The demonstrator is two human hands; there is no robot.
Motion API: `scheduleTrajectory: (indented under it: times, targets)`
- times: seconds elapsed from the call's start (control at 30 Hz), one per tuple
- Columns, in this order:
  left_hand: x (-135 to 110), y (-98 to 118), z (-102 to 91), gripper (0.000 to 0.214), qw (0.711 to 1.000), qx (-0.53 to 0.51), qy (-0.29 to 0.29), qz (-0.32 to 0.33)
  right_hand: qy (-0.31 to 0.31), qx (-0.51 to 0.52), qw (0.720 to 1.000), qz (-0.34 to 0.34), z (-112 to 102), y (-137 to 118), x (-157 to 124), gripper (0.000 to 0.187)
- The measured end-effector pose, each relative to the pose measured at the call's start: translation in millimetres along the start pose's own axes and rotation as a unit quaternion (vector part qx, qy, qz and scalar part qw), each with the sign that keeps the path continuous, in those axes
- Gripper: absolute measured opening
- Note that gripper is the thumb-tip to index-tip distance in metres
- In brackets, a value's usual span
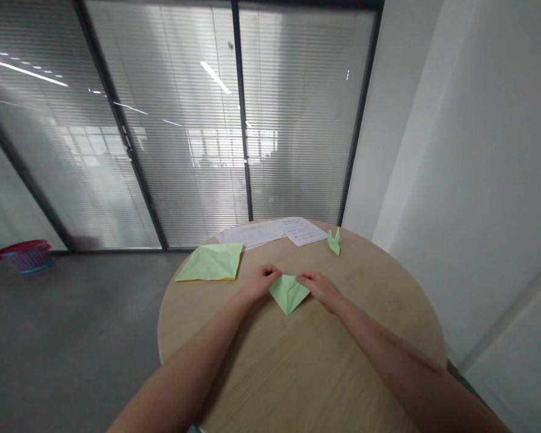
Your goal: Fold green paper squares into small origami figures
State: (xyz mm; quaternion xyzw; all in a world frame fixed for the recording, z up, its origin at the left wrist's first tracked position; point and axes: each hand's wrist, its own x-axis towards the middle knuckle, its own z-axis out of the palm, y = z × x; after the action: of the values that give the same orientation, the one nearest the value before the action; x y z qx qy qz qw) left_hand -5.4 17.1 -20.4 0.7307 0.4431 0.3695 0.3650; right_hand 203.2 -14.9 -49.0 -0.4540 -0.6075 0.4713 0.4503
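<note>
A piece of light green paper (288, 293), folded into a triangle with its point toward me, is held at the middle of the round table. My left hand (260, 281) pinches its upper left corner. At the upper right corner, the fingers of my right hand (319, 287) close on the paper's edge. Creases run down the middle of the folded paper. My fingers cover both of its upper corners.
The round wooden table (365, 355) carries a stack of creased green paper (211, 262) at left, printed sheets (275, 231) at the back and a small green origami figure (334, 242) at back right. A red and blue basket (27, 257) stands on the floor.
</note>
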Motion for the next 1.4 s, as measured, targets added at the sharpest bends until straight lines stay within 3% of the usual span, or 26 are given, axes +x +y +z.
scheduleTrajectory:
  times: [0.3, 0.67, 1.4]
  targets:
    - [-1, 4, 1.5, 0.036, 1.000, 0.010, -0.001, 0.003, 0.003, 0.030, 0.999, 0.017, 1, 0, 0, 0.032]
    - [2, -2, 0.9, 0.038, 0.999, 0.024, 0.037, 0.017, 0.009, 0.115, 0.992, 0.043, 1, -3, -1, 0.028]
    - [0, 1, 2.0, 0.037, 1.000, -0.019, 0.013, 0.016, 0.041, 0.077, 0.995, 0.037, -1, 8, 5, 0.026]
